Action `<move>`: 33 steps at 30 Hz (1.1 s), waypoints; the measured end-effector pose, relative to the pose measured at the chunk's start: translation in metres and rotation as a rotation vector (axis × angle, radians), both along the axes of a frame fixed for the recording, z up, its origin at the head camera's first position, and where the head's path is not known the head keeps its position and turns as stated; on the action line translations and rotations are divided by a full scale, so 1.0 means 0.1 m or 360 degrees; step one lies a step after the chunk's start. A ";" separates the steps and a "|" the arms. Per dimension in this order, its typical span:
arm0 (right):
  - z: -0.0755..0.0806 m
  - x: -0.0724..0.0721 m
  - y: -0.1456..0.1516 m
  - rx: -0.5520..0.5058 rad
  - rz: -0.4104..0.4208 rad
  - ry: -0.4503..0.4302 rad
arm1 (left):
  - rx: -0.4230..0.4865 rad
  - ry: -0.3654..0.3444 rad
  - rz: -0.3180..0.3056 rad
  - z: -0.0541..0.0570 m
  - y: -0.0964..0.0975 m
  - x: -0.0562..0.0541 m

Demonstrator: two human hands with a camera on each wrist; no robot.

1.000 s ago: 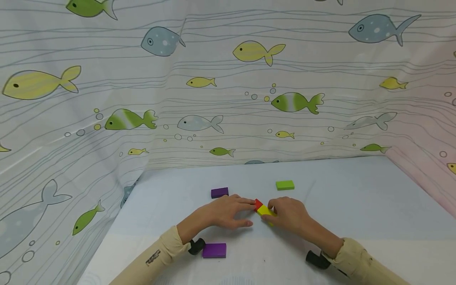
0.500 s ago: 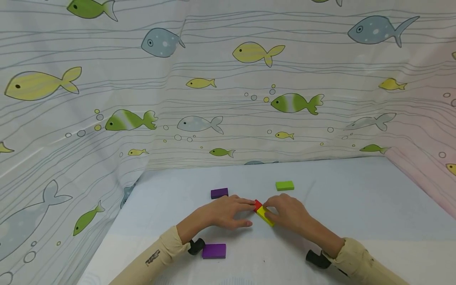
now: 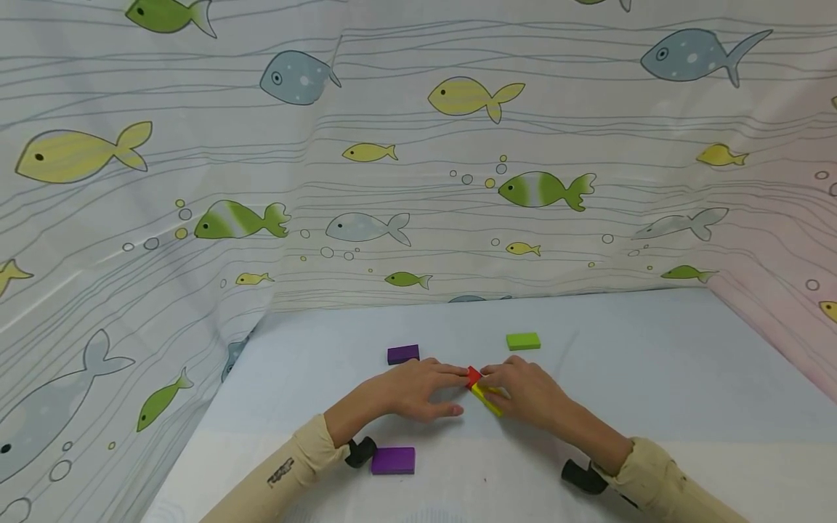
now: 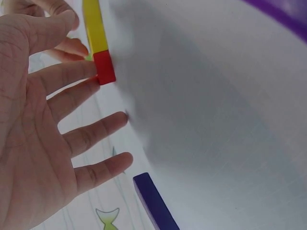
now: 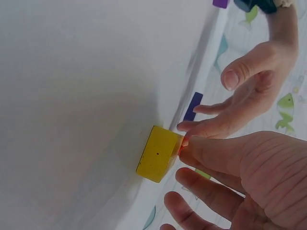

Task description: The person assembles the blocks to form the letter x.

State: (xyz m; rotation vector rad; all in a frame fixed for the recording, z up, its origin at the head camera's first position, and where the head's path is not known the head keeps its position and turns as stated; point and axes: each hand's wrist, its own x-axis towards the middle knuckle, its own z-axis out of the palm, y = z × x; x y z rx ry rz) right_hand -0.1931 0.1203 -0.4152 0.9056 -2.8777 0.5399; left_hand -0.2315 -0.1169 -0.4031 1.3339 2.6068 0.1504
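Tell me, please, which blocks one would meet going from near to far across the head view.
Light purple block → yellow block → red block → dark purple block → green block.

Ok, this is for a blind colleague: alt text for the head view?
Left hand touches a red block; right hand is at the adjoining yellow block. A purple block and a green block lie beyond, another purple block nearer.

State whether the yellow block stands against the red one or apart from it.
Against it, end to end: the left wrist view shows no gap between the yellow block and the red block.
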 end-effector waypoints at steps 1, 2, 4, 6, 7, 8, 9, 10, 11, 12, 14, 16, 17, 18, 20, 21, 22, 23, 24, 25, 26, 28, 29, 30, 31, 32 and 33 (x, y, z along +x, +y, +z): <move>0.00 0.00 0.00 -0.0004 0.0018 0.0005 | -0.0002 -0.0007 0.0005 0.00 0.00 0.00; 0.00 -0.01 0.00 -0.0012 0.0036 0.0005 | -0.0002 -0.0010 0.0008 0.01 0.00 0.00; -0.01 -0.01 0.00 -0.0022 0.0071 0.0004 | -0.0001 -0.0012 0.0011 0.01 0.00 0.00; -0.01 -0.02 0.00 -0.0030 0.0107 0.0003 | -0.0003 -0.0012 0.0013 0.01 0.00 0.01; -0.01 -0.02 0.00 -0.0029 0.0122 0.0007 | -0.0002 -0.0009 0.0011 0.00 0.00 0.01; -0.02 -0.02 0.00 -0.0032 0.0140 0.0015 | -0.0005 -0.0003 0.0008 0.00 0.00 0.01; -0.02 -0.02 0.01 -0.0032 0.0156 0.0026 | -0.0008 -0.0001 0.0007 0.01 0.00 0.01; -0.02 -0.02 0.01 -0.0035 0.0170 0.0036 | -0.0010 0.0003 0.0003 0.01 0.00 0.01; -0.02 -0.02 0.02 -0.0039 0.0180 0.0043 | -0.0011 0.0008 -0.0001 0.01 0.00 0.01; -0.02 -0.02 0.02 -0.0040 0.0189 0.0051 | -0.0012 0.0016 -0.0007 0.01 0.00 0.01; -0.01 -0.02 0.03 -0.0040 0.0208 0.0065 | -0.0014 0.0028 -0.0018 0.01 0.00 0.01; -0.01 -0.03 0.04 -0.0029 0.0213 0.0070 | -0.0012 0.0029 -0.0022 0.02 0.00 0.00; 0.00 -0.03 0.04 -0.0024 0.0217 0.0074 | -0.0012 0.0028 -0.0022 0.02 0.00 0.00; 0.00 -0.03 0.04 -0.0018 0.0224 0.0081 | -0.0013 0.0027 -0.0024 0.03 0.00 0.00; -0.01 -0.03 0.05 -0.0012 0.0234 0.0095 | -0.0017 0.0028 -0.0024 0.03 0.00 0.01; -0.01 -0.04 0.05 -0.0012 0.0238 0.0098 | -0.0020 0.0025 -0.0024 0.03 0.00 0.00; -0.01 -0.04 0.05 -0.0012 0.0244 0.0099 | -0.0020 0.0025 -0.0025 0.03 0.00 0.00; 0.00 -0.04 0.05 -0.0013 0.0250 0.0100 | -0.0017 0.0028 -0.0029 0.03 0.00 0.00; -0.01 -0.04 0.06 -0.0016 0.0254 0.0099 | -0.0011 0.0029 -0.0034 0.03 0.00 0.00; -0.01 -0.04 0.06 -0.0013 0.0252 0.0091 | -0.0007 0.0027 -0.0037 0.02 0.00 0.00; -0.01 -0.04 0.06 -0.0012 0.0249 0.0076 | -0.0004 0.0025 -0.0038 0.02 0.00 0.00; -0.01 -0.04 0.07 -0.0018 0.0250 0.0065 | 0.0002 0.0027 -0.0044 0.01 0.00 0.01; -0.01 -0.04 0.07 -0.0027 0.0250 0.0057 | 0.0000 0.0028 -0.0043 0.00 0.00 0.01; -0.01 -0.03 0.08 -0.0036 0.0252 0.0051 | -0.0005 0.0028 -0.0039 0.01 0.01 0.01; -0.01 -0.04 0.08 -0.0049 0.0257 0.0042 | -0.0012 0.0032 -0.0036 0.01 0.01 0.01; 0.00 -0.04 0.08 -0.0066 0.0268 0.0040 | -0.0017 0.0034 -0.0034 0.01 0.01 0.01; 0.00 -0.04 0.08 -0.0085 0.0279 0.0037 | -0.0018 0.0033 -0.0033 0.01 0.01 0.01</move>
